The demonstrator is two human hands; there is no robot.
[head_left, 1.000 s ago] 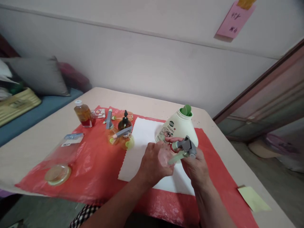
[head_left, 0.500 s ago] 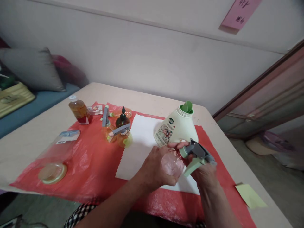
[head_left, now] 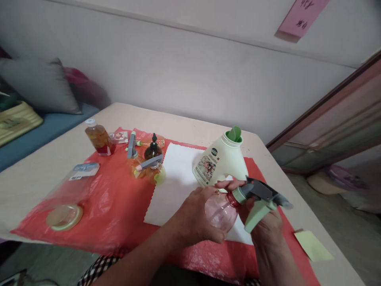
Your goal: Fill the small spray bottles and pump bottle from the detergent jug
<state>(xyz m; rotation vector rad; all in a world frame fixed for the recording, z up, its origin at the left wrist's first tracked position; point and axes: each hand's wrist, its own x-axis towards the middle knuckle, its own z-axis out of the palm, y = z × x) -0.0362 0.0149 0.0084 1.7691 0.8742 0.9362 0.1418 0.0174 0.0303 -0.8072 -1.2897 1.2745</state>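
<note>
My left hand is wrapped round a small clear pink spray bottle, held tilted just above the white cloth. My right hand grips the bottle's grey and pale green trigger spray head, which sits at the red neck and points right. Just behind stands a cream jug with a green funnel in its mouth.
A red plastic sheet covers the beige table. On its left stand an amber bottle, several small spray bottles, a clear bag and a round lid. A yellow note lies at the right edge.
Both hands have shifted right and a little toward me with the bottle. The trigger head has swung from pointing left to pointing right at the bottle's neck.
</note>
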